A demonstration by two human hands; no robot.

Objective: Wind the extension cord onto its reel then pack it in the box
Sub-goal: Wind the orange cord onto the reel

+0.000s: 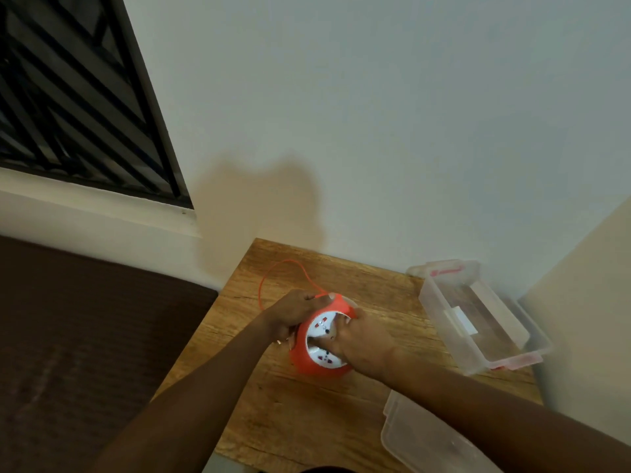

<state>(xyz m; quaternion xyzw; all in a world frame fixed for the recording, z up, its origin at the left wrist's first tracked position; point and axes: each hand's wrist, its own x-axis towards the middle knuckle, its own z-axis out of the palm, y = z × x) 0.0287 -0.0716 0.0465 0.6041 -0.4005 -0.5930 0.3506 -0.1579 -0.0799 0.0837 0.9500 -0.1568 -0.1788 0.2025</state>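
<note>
wooden table (293,418), clear box (478,315) (open), lid (420,442), reel (321,343)

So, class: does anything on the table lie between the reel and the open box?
Nothing visible does. The reel, held by both hands, has only bare table between it and the box, which is open and empty. The lid lies nearer the person, off that path.

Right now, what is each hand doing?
Left hand: closed on the orange cord reel, at its upper left edge.
Right hand: pressed on the reel's white socket face; grip cannot be told.
</note>
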